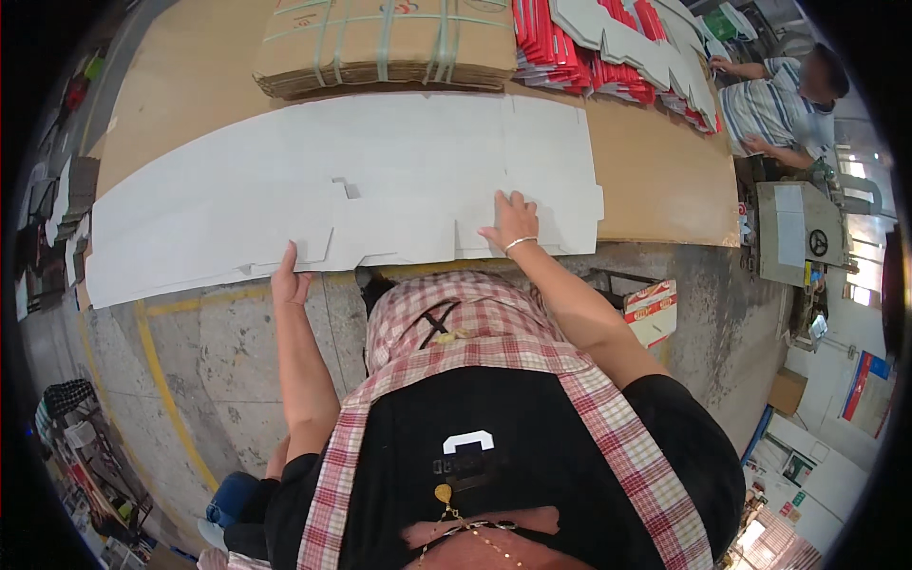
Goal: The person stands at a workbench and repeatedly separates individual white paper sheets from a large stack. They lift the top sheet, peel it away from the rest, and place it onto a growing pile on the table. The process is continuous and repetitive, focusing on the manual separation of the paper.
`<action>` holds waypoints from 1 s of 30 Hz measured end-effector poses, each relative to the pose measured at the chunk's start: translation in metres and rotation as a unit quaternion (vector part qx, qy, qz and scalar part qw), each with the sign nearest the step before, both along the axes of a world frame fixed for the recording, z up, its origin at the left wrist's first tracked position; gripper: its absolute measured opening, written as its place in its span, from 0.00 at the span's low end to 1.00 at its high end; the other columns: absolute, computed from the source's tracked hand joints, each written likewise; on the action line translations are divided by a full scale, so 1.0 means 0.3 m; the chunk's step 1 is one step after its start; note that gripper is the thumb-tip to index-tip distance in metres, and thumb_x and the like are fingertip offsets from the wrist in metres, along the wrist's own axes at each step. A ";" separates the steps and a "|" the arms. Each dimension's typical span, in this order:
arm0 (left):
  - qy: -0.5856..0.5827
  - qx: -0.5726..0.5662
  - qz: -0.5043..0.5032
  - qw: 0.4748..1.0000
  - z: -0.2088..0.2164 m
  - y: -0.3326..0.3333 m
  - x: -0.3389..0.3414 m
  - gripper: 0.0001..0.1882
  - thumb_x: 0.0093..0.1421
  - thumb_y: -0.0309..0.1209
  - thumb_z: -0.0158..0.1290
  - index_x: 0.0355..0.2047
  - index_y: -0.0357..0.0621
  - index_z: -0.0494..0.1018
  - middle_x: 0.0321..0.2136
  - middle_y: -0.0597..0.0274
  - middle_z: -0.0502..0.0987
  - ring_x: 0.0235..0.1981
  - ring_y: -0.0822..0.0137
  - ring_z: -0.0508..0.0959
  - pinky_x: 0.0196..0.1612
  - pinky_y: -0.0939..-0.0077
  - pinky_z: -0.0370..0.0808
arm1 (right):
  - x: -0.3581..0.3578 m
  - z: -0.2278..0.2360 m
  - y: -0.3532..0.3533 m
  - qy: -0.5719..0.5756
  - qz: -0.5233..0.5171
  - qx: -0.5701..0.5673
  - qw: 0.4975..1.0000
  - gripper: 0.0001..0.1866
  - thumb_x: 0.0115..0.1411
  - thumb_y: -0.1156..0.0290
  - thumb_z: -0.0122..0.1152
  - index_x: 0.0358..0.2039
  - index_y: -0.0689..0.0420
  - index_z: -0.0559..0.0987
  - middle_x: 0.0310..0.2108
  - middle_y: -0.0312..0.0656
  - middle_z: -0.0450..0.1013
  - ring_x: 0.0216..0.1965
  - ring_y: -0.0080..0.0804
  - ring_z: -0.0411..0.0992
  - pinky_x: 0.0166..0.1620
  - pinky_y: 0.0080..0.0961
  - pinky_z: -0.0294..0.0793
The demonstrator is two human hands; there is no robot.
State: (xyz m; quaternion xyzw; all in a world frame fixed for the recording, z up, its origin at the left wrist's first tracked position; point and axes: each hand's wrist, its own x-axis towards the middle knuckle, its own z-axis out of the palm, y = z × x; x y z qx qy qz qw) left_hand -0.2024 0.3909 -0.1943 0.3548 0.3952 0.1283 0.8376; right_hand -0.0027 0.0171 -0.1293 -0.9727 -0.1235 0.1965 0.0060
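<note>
A white die-cut sheet (pixel 313 204) is lying flat across a brown table (pixel 655 180), its near edge overhanging the table's front. The left hand (pixel 288 280) is pinching that near edge, thumb on top, fingers under it. The right hand (pixel 513 220) is resting open, palm down, fingers spread on the sheet near its right end. Behind the sheet, a strapped cardboard bundle (pixel 389 43) is sitting beside red-and-white stacks (pixel 608 47). At far right, a person in stripes (pixel 774 104) is working.
</note>
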 end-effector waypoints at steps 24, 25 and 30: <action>-0.174 -0.155 0.049 0.971 -0.062 -0.081 -0.012 0.25 0.58 0.36 0.56 0.53 0.41 0.65 0.50 0.58 0.71 0.50 0.60 0.71 0.53 0.63 0.70 | 0.005 0.004 -0.066 -0.006 -0.009 -0.016 1.000 0.45 0.40 0.51 0.72 0.58 0.47 0.63 0.53 0.43 0.60 0.50 0.50 0.60 0.49 0.41 0.70; -0.127 -0.102 0.026 0.986 -0.082 -0.067 -0.012 0.24 0.58 0.35 0.56 0.53 0.41 0.65 0.49 0.58 0.71 0.50 0.60 0.72 0.51 0.63 0.71 | 0.005 0.004 -0.068 -0.012 -0.005 -0.018 1.000 0.45 0.40 0.51 0.72 0.59 0.47 0.63 0.54 0.43 0.60 0.50 0.50 0.60 0.49 0.41 0.70; 0.075 0.189 -0.136 0.970 0.049 -0.053 0.054 0.21 0.59 0.24 0.51 0.52 0.36 0.63 0.44 0.55 0.73 0.45 0.62 0.75 0.46 0.68 0.74 | -0.001 -0.019 -0.099 -0.017 -0.012 -0.011 1.000 0.45 0.40 0.51 0.72 0.59 0.45 0.62 0.56 0.42 0.58 0.51 0.50 0.60 0.50 0.40 0.69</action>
